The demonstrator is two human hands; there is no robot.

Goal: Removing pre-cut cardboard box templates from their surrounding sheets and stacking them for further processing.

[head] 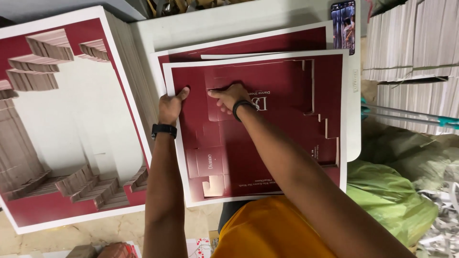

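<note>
Maroon sheet (267, 129) under both hands; phone (343, 25), cardboard stack (71, 119) beside.

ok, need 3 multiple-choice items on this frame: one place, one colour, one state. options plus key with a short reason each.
1. Where does the phone lie?
A. On the table's far right corner
B. On the left stack of offcuts
C. In the person's lap

2. What colour is the printed face of the top sheet under the hands?
A. Green
B. Dark red with a white border
C. Plain grey

3. How is the left hand set?
A. Clenched around a tool
B. Lifted clear of the sheets
C. At the top sheet's left edge, thumb on the printed face

Key: 1 A, the phone sits by the table edge at upper right. 2 B, the top sheet is dark red inside a white margin. 3 C, the left hand rests at the edge with the thumb on the red, while the right hand presses fingers flat on the sheet.
</note>
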